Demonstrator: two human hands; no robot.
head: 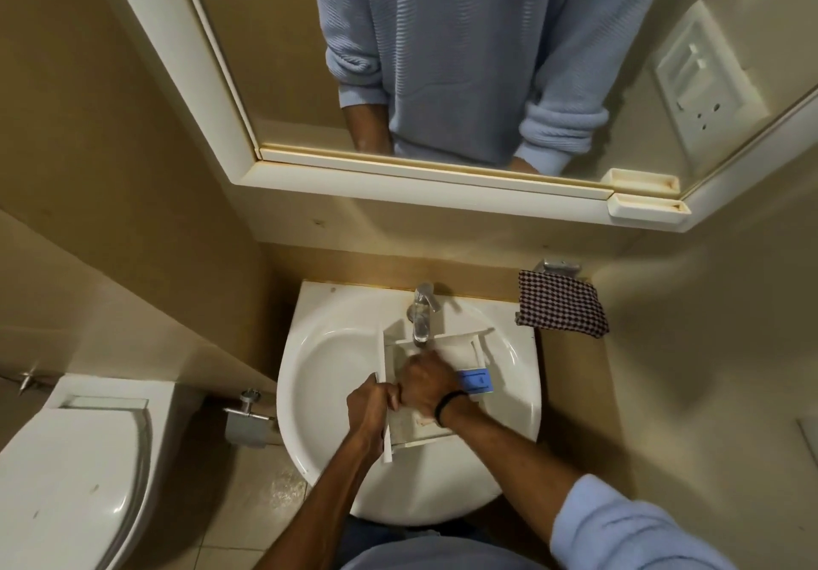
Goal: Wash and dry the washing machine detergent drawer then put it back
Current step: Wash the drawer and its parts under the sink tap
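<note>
dim warm light, soft shadows on the walls, wide-angle bending at edges (hands (400, 392) slightly motion-blurred).

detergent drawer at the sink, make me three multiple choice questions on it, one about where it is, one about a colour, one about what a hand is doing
1. Where is the drawer?
A) inside a washing machine
B) in the sink, below the tap
C) on a kitchen table

2. What colour is the insert at the drawer's right side?
A) red
B) green
C) blue

3. What is the left hand doing?
A) gripping the drawer's left edge
B) hanging free
C) turning the tap

Answers:
1 B, the drawer lies across the basin right under the spout.
2 C, the insert is plainly blue against the white plastic.
3 A, its fingers curl over the edge while the right hand is inside the drawer.
</note>
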